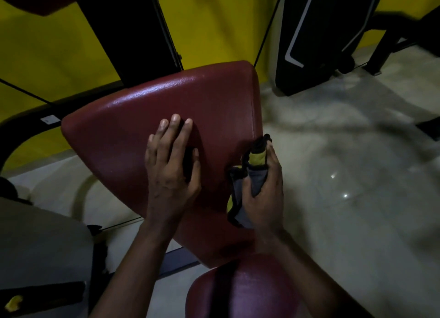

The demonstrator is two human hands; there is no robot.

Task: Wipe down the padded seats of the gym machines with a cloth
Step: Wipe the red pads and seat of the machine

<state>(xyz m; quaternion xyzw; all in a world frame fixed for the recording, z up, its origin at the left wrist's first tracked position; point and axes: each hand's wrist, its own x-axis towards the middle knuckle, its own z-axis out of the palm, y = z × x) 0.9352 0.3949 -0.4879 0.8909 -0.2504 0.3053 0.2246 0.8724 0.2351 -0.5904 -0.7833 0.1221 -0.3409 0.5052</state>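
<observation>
Cloth (pixel 257 160), half hidden in curled right hand (pixel 265 196); left hand (pixel 170 172) flat, fingers straight, on padded seat (pixel 190 96)

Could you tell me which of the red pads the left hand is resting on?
The large middle pad, between the other two; the left hand lies flat on it.

The left hand (pixel 171 165) is resting flat on the maroon padded seat (pixel 133 136), fingers straight and pointing toward its far edge. The right hand (pixel 264 193) is gripping a bunched grey, yellow and black cloth (pixel 247 174) at the seat's right edge. A 2nd maroon pad (pixel 240 291) is showing just beyond the seat's near corner, above the pale tiled floor (pixel 345 198).
</observation>
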